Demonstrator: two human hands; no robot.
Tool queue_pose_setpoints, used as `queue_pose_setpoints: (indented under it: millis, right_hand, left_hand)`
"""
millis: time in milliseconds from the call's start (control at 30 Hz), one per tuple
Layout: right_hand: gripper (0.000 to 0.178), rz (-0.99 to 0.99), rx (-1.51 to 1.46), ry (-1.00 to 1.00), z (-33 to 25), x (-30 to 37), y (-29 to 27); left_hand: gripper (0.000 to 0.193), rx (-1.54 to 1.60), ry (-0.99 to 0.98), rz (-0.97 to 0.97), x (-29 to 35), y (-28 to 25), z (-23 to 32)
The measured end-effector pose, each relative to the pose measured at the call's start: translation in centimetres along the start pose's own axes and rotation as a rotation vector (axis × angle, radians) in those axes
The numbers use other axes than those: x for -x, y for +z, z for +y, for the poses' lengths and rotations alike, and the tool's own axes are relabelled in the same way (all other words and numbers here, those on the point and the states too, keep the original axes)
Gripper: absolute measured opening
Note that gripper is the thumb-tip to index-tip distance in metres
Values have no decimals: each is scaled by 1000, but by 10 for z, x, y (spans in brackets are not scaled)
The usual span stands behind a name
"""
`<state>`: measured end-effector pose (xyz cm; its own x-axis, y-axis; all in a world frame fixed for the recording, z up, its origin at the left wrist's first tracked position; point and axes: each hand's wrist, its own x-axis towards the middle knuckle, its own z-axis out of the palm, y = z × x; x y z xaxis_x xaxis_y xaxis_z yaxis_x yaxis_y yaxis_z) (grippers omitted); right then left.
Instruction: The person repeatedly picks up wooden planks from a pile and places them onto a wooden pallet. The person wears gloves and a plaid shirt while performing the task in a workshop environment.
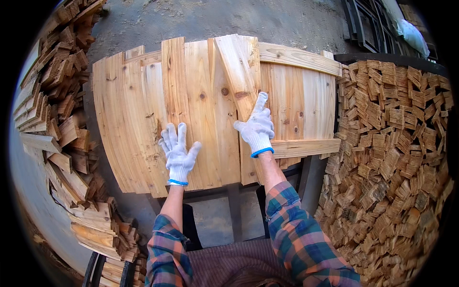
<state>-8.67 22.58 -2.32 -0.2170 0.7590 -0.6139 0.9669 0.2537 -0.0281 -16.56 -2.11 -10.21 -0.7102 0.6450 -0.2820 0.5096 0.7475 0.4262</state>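
Observation:
My left hand (180, 151), in a white knit glove with a blue cuff, lies with its fingers spread on the pale wooden boards left of the middle. To the right, my right hand (258, 126), gloved alike, grips the near end of a loose wooden plank (234, 62) between thumb and fingers. That plank slants across the others, its far end leaning left. Beneath both hands, long knotty boards (198, 95) lie side by side, their ends uneven. A rough, splintered patch (155, 126) shows beside my left fingers.
Two crosswise battens, a far one (301, 58) and a near one (306, 148), lie over the right-hand boards. A dark metal frame (234, 210) stands below. Small wood blocks (382, 167) fill the right side; stacked offcuts (62, 105) line the left. Black frames (368, 26) stand far right.

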Motion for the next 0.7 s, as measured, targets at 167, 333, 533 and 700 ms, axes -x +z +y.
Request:
queue_pose_setpoints:
  millis: [167,333,533,700]
  right_hand:
    - [132,-34,-296,-170,32,-8,-8]
    - [121,-145,-731,-419,74,-20,-16]
    - [123,-775,-503,-804,24,106,-11]
    - [125,-1055,-133,-802,-9,154,54]
  left_hand:
    - [85,80,-40,19,-2,1,7]
    - [92,572,-92,57,-1,-30,14]
    - [91,1950,-533,206,87,-66,100]
    - [81,2017,-991,587,201,-53,38]
